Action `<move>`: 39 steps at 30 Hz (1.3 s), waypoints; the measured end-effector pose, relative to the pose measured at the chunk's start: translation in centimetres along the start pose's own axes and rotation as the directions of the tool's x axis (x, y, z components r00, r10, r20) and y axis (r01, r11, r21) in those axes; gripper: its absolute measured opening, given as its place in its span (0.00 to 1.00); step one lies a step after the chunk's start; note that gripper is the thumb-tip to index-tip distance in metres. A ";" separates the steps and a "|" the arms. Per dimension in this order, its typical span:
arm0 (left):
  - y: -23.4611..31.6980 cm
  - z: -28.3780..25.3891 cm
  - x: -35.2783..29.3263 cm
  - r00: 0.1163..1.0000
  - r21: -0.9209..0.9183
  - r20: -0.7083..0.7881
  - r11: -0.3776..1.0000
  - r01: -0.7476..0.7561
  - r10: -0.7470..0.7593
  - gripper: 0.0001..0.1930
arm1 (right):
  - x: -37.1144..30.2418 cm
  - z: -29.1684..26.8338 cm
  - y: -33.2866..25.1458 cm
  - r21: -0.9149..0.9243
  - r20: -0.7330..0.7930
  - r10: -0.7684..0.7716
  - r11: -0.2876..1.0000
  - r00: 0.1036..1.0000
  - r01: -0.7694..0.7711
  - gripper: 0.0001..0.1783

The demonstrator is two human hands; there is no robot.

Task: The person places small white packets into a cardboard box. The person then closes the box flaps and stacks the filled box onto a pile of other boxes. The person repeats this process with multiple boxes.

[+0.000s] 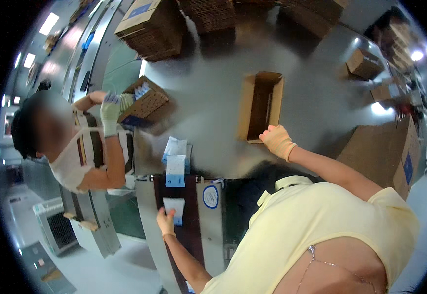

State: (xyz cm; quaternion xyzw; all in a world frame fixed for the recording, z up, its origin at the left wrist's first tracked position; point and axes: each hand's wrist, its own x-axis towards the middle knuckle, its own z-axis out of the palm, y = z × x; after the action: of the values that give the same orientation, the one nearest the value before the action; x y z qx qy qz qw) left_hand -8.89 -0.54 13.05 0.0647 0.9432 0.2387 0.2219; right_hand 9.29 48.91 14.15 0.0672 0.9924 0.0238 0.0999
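Note:
My left hand (pixel 166 223) is at the dark conveyor belt (pixel 192 220), its fingers closed on the edge of a small white and blue packet (pixel 175 206). Just beyond it, another white and blue packet (pixel 175 171) lies at the belt's end, overlapping more packets (pixel 175 146) on the metal table. My right hand (pixel 278 142) grips the near edge of an upright cardboard box (pixel 246 110). The box's top is open, and its inside looks dark with no packets visible. A pale band covers my right wrist.
Left of me, a co-worker's gloved hand (pixel 109 115) is at a tilted carton (pixel 150 105) with packets inside. Stacked cardboard (pixel 157 32) stands at the table's far side. A large carton (pixel 380 152) is by my right arm, and smaller boxes (pixel 364 63) sit at far right.

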 end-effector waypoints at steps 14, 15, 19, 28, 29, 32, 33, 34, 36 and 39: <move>11.8 10.3 17.4 0.948 -0.450 0.305 0.892 0.055 0.095 0.27 | 1.3 -1.8 -1.0 0.050 0.135 0.052 0.997 0.989 -0.059 0.07; 11.6 10.0 17.8 0.925 -0.336 0.331 0.939 -0.066 0.184 0.28 | 1.2 -2.0 -1.0 0.057 0.164 0.053 0.996 0.985 -0.063 0.07; 11.1 6.7 21.0 0.915 0.060 0.069 0.914 -0.401 0.397 0.27 | -0.7 -3.9 -1.2 0.076 0.247 -0.038 0.997 0.968 0.020 0.06; 24.3 8.4 17.0 0.825 0.550 0.351 0.616 -0.564 0.442 0.42 | -1.5 -2.1 0.7 0.107 0.066 -0.063 0.993 0.996 0.055 0.04; 27.5 10.6 15.2 0.704 0.584 0.419 0.423 -0.693 0.574 0.42 | -1.8 -2.4 1.2 0.108 0.056 -0.073 0.992 0.996 0.067 0.04; 25.9 19.7 14.3 0.411 0.631 0.385 0.089 -0.770 0.826 0.32 | 0.9 -3.3 0.7 0.012 0.176 -0.231 0.972 0.957 0.233 0.05; 24.7 22.1 15.3 0.313 0.651 0.331 0.025 -0.758 0.890 0.28 | 1.3 -4.0 0.3 -0.001 0.173 -0.239 0.970 0.955 0.243 0.05; 26.7 22.6 14.8 0.384 0.595 0.396 0.086 -0.799 0.834 0.24 | 0.5 -3.9 0.8 -0.006 0.188 -0.203 0.978 0.961 0.208 0.05; 30.4 21.0 13.1 0.520 0.521 0.526 0.229 -0.823 0.673 0.17 | -0.7 -3.4 1.1 -0.010 0.182 -0.157 0.987 0.971 0.161 0.05; 32.2 14.9 12.8 0.879 0.260 0.175 0.840 -0.476 0.443 0.37 | -1.0 -2.6 1.1 -0.048 0.124 -0.154 0.986 0.980 0.161 0.04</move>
State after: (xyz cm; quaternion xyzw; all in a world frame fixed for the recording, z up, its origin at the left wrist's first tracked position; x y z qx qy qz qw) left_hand -13.09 36.91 11.71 0.3343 0.9115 0.1375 0.1964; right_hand 9.87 49.82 16.92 -0.0131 0.9858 0.0403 0.1625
